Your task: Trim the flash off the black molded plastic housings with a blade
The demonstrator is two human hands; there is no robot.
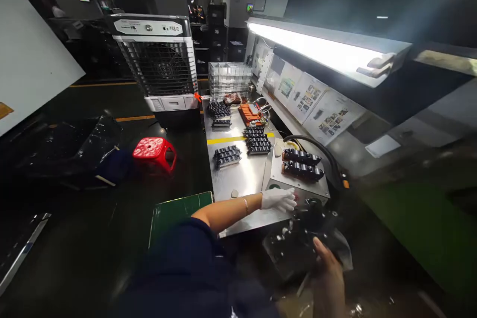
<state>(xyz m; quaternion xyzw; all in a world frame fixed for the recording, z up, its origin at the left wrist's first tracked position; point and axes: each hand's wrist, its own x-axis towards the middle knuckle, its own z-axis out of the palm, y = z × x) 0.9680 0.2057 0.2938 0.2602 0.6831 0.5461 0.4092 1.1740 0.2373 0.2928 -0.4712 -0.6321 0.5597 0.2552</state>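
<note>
My left hand (278, 199), in a white glove, reaches to the front of a metal box (274, 166). Its fingers are stretched out beside a red button (296, 197); whether they touch it I cannot tell. Two black moulded parts with copper-coloured ends (302, 171) lie on top of the box. Lower right, my bare right hand (330, 268) is closed at the edge of a dark, blurred thing (294, 251) with shiny spots, its thumb on top. What this thing is does not show clearly.
Rows of black parts (257, 140) lie on the steel table (227, 179), with an orange fixture (250, 114) and clear trays (230, 79) behind. A lamp (316, 47) hangs above. A red stool (151, 148) and an air cooler (156, 64) stand left.
</note>
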